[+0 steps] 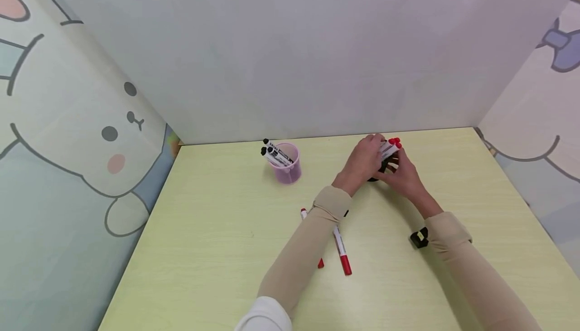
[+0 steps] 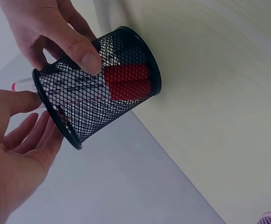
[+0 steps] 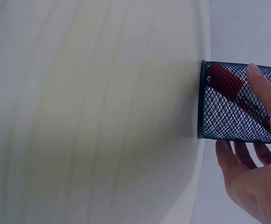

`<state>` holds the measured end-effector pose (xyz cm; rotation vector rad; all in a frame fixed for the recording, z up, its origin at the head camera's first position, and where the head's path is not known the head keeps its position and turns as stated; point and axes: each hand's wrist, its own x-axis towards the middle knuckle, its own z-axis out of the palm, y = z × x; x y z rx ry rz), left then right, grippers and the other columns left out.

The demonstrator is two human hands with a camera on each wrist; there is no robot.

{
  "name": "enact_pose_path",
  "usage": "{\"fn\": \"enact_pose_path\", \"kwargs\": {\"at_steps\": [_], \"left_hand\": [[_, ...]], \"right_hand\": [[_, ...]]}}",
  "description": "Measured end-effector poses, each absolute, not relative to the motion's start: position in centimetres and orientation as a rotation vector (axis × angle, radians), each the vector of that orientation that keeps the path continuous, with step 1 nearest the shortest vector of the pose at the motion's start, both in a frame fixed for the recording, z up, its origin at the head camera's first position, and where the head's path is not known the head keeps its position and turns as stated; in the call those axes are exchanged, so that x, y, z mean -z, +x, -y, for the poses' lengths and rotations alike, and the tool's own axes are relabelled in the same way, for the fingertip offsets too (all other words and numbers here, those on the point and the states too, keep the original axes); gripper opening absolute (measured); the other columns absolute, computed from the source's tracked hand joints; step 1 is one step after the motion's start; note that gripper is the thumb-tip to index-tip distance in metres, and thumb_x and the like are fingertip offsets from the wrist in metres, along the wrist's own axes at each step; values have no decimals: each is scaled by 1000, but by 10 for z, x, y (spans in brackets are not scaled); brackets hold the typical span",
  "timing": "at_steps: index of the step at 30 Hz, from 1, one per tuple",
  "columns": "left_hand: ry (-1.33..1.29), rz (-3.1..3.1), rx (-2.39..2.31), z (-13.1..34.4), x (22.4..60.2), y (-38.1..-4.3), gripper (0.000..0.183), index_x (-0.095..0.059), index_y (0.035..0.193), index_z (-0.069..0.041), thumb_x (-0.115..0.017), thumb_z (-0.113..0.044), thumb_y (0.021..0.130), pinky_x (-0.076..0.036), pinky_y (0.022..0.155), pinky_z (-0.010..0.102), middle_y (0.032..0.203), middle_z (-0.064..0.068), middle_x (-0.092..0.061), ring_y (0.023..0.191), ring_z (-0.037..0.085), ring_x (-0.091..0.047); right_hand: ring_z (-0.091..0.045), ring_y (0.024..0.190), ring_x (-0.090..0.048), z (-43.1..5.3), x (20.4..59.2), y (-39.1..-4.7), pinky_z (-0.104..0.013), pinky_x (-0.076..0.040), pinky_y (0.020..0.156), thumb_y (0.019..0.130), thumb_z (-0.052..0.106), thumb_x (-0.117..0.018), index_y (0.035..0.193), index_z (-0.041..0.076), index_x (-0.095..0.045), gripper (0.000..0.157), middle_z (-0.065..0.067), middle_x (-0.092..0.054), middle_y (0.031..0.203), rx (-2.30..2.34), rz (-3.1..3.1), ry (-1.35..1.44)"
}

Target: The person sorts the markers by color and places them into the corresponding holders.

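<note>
A black mesh pen cup (image 2: 95, 116) stands on the table, with several markers (image 1: 389, 150) in it. Their red ends stick out of its top, and red caps (image 2: 127, 81) show through the mesh near its base. From the right side, my right hand (image 1: 405, 175) grips the cup, thumb against the mesh in the right wrist view. My left hand (image 1: 362, 162) is at the cup's mouth and holds the markers, its thumb beside a white barrel in the left wrist view. Its fingers are partly hidden behind the rim.
A pink cup (image 1: 287, 172) holding several black-capped markers stands at the back, left of my hands. Two red-capped markers lie on the table near my left forearm; one marker (image 1: 343, 255) shows beside it, the other is partly covered. A small black object (image 1: 419, 237) is by my right cuff.
</note>
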<state>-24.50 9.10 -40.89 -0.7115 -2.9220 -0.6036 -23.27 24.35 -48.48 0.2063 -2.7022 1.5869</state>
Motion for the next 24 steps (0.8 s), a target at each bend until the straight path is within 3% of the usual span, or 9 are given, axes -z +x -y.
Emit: {"fn": "enact_pose_path", "kwargs": {"at_steps": [9,24], "left_hand": [[-757,2836,768,-84,405,-241,31,-59,134,-10,-60,-20,105,-44,100,14,134,3,-61,117,11,-55],[-711,2688,882,-60,400,-220,30,-62,131,-9,-62,-22,103,-47,92,13,125,3,-62,110,12,-56]], "right_hand": [[-46,133,-45,-245,484,-230,-57,-40,111,88,10,-82,151,-5,-26,85,-29,-43,146,-1593,2675,244],[-46,134,-44,-243,483,-230,-59,-39,112,89,17,-83,152,-3,-24,89,-30,-43,145,-1598,2690,220]]}}
